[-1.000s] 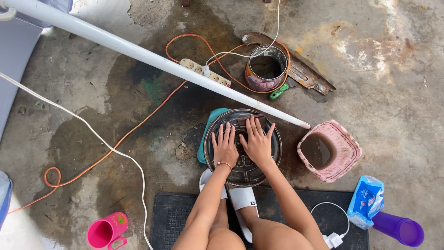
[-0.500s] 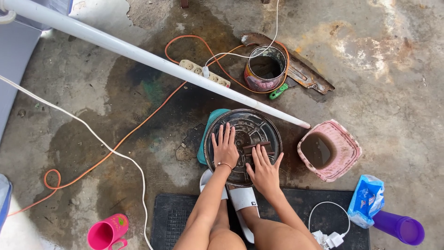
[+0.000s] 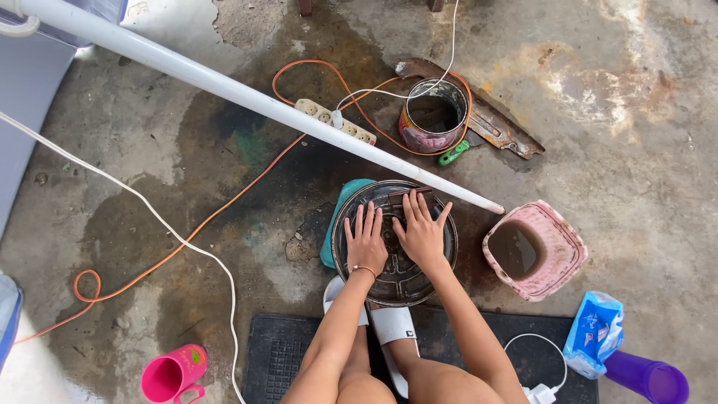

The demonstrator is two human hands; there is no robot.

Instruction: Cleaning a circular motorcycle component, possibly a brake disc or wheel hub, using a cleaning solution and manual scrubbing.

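Nearest the camera, a black rubber mat (image 3: 284, 352) lies on the concrete floor (image 3: 636, 150), with the person's white sandal (image 3: 394, 323) at its far edge. A pink mug (image 3: 173, 374) lies tipped on the floor left of the mat; a blue packet (image 3: 594, 333) and a purple cup (image 3: 649, 378) sit to its right, beside a white charger (image 3: 540, 393).

Just beyond the sandal, a round dark metal pan (image 3: 394, 284) rests on the wet floor, over a teal lid (image 3: 336, 217). The left hand (image 3: 365, 243) lies flat on the pan's left half, fingers spread, its grip wide and closed on nothing. The right hand (image 3: 423, 233) is also flat and open, its fingertips pressing a small dark block (image 3: 407, 197) against the pan near the far rim; the block lies under the fingertips, not clasped.

A pink basket (image 3: 535, 251) of murky water stands right of the pan. A long white pipe (image 3: 247, 93) crosses the floor diagonally just past the pan. Farther off are a power strip (image 3: 333, 122), an orange cable (image 3: 224, 202), a rusty tin can (image 3: 434, 116) and a rusted blade (image 3: 501, 127).
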